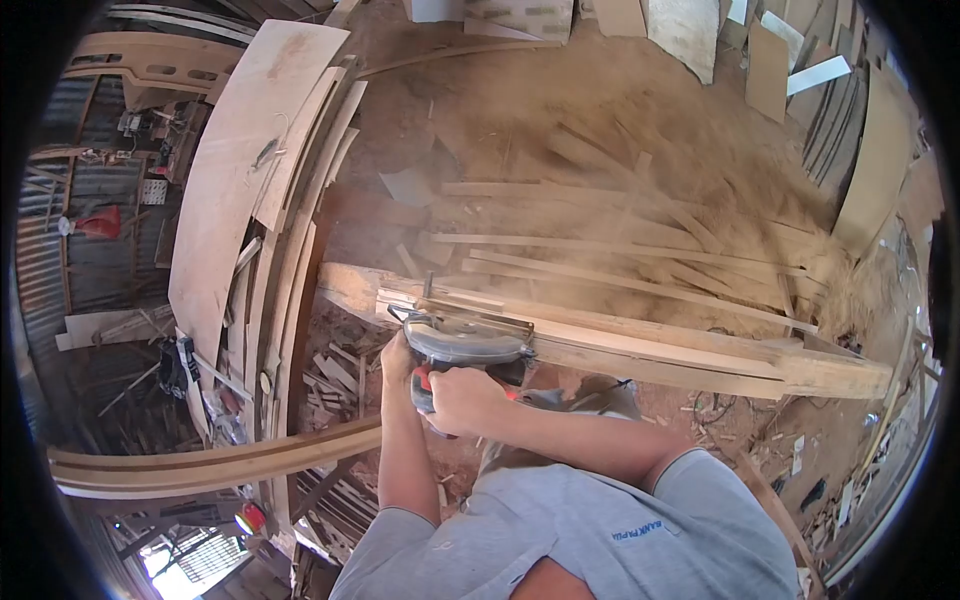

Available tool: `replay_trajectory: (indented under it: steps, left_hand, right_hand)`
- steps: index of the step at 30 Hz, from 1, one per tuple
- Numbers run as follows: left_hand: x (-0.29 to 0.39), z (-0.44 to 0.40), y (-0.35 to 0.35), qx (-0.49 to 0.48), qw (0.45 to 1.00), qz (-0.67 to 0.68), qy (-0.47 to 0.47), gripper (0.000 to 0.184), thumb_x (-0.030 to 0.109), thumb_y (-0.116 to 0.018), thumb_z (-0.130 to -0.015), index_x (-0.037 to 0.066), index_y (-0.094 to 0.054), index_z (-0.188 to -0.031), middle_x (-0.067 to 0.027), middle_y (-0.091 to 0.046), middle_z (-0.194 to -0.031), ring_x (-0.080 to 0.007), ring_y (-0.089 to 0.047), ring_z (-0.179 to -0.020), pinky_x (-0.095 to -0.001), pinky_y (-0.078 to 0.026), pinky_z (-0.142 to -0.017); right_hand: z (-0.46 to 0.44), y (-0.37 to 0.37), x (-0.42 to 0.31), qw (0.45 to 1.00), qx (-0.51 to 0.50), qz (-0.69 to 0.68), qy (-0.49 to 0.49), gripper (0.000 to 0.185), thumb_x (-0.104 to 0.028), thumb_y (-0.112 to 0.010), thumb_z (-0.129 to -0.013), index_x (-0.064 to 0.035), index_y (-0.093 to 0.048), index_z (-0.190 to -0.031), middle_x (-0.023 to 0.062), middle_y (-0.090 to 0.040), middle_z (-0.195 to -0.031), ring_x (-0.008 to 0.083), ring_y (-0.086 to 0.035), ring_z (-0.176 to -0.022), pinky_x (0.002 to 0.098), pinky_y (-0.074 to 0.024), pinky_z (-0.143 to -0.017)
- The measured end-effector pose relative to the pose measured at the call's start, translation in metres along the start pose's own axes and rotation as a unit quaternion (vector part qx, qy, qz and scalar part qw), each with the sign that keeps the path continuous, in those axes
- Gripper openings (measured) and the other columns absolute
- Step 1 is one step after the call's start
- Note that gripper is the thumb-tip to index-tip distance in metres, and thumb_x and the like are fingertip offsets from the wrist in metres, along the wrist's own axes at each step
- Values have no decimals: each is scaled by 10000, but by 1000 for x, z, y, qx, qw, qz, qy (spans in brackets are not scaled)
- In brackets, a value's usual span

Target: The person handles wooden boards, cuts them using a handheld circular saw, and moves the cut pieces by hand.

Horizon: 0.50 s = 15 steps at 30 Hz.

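Observation:
A handheld circular saw (468,338) rests on a long wooden beam (650,350) near its left end. My right hand (465,400) is wrapped round the saw's red and black rear handle. My left hand (397,358) is closed at the saw's left front side, its fingers partly hidden by the tool. A narrow light strip of wood (600,345) lies along the top of the beam, running right from the saw. The blade is hidden under the guard and base.
Tall stacked boards (250,170) stand left of the beam. Beyond it, long loose slats (640,275) lie on the dusty ground. A curved wooden piece (220,465) lies at lower left, near my left arm. Offcuts (335,370) are scattered below the beam's left end.

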State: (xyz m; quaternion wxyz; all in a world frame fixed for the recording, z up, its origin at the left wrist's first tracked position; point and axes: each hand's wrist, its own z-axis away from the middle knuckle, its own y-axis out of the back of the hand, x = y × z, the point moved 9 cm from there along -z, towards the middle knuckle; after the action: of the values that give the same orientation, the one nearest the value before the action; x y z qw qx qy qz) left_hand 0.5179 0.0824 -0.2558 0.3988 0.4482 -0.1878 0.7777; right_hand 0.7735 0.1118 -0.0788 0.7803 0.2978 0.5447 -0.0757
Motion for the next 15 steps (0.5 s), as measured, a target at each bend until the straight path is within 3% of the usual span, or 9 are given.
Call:
replay_trajectory:
  steps: [2,12,15]
  left_hand:
    - [-2,-5,1,2,1000,7,4,369,278,-712,-1024,-67,-765,-1145,-135,-771,-1089,-221,-739,-944,-373,-594,-852]
    - [16,5,-1,25,998,-59,-2,330,235,-691,-1050,-73,-763,-1142,-132,-772,-1079,-225,-742,-934,-369,-597,-844]
    - [10,0,1,43,999,-14,6,313,219,-696,-1043,-72,-766,-1135,-128,-773,-1073,-222,-741,-932,-366,-595,-844]
  right_hand:
    - [-3,-5,3,1000,15,5,16,435,-361,-731,-897,58,-709,-1012,251,-759,-842,409,-772,-787,521,-625,-743]
    - [-11,-11,3,1000,15,-2,19,424,-341,-736,-895,60,-717,-1030,261,-766,-866,404,-780,-818,516,-626,-766]
    - [-14,-13,4,1000,14,-2,20,416,-324,-742,-881,63,-722,-1032,264,-766,-869,403,-781,-832,516,-627,-771]
